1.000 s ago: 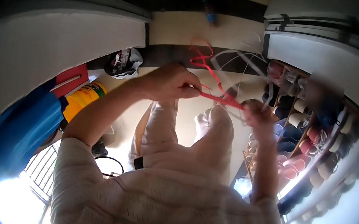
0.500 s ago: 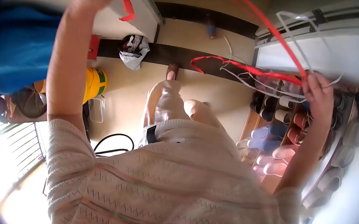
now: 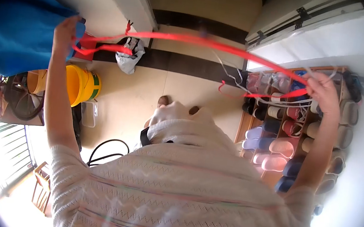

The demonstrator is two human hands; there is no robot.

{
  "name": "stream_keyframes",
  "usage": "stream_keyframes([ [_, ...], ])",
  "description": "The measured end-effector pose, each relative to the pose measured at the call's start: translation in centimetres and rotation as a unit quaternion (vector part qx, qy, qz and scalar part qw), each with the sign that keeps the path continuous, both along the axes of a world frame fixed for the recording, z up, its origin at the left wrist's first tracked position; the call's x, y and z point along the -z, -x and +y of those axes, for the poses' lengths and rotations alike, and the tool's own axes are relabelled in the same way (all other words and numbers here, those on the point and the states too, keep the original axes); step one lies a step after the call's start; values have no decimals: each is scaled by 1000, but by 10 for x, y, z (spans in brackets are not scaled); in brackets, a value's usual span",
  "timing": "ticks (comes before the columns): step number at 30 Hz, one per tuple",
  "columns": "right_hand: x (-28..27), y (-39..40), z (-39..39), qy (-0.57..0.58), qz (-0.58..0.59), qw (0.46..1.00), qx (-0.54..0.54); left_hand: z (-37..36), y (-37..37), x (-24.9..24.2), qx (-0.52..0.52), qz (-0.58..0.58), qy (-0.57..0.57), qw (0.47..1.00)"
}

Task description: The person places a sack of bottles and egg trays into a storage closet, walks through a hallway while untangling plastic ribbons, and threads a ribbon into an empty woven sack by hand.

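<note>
A long red ribbon (image 3: pixel 209 42) stretches in a shallow arc between my two raised hands. My left hand (image 3: pixel 65 34), at the left beside a blue cloth (image 3: pixel 22 33), is closed on one part of it, and a loose red end hangs from there toward the middle. My right hand (image 3: pixel 323 93) pinches the other part in front of the shoe rack. From the same hand trail a thin white cord (image 3: pixel 280 101) and another red tail, both swinging toward the middle.
A shoe rack (image 3: pixel 242 126) with several pairs of shoes and slippers stands at the right. To the left are a yellow bucket (image 3: pixel 75 83), a clear plastic container (image 3: pixel 91 114) and a black cable loop (image 3: pixel 111 141). A white bag (image 3: pixel 128 63) hangs by the wall edge ahead.
My left hand has come down and left to the blue cloth, pulling the ribbon out across the view. My right hand has lowered slightly. My feet have shifted on the floor.
</note>
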State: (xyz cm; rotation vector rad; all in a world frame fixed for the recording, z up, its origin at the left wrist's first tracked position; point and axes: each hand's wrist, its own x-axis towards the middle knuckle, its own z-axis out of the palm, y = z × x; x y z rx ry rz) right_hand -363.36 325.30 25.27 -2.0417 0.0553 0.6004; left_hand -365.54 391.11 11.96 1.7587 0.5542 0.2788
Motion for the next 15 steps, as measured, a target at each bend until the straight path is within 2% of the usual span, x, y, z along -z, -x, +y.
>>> stream_keyframes([
  [1, -2, -1, 19, 54, 2, 998, -31, 11, 6, 10, -21, 52, -30, 998],
  [2, -2, 2, 35, 37, 30, 996, -79, 27, 16, 24, -44, 108, -61, 991],
  [4, -14, -7, 80, 24, 81, 982, -168, 103, 33, 61, -39, 92, -256, 961],
  [5, -16, -10, 102, 22, 116, 973, -199, 133, 46, 62, -59, 111, -269, 955],
  [8, -17, -22, 127, 44, 118, 982, -141, 176, 88, 63, -121, 176, -309, 927],
  [9, -18, -25, 129, 51, 111, 986, -115, 206, 103, 91, -145, 137, -348, 916],
  [10, -18, -27, 129, 26, 104, 989, -106, 238, 117, 110, -148, 179, -392, 890],
  [15, -53, -40, 127, 62, 30, 996, -63, 233, 160, 114, -181, 299, -423, 836],
])
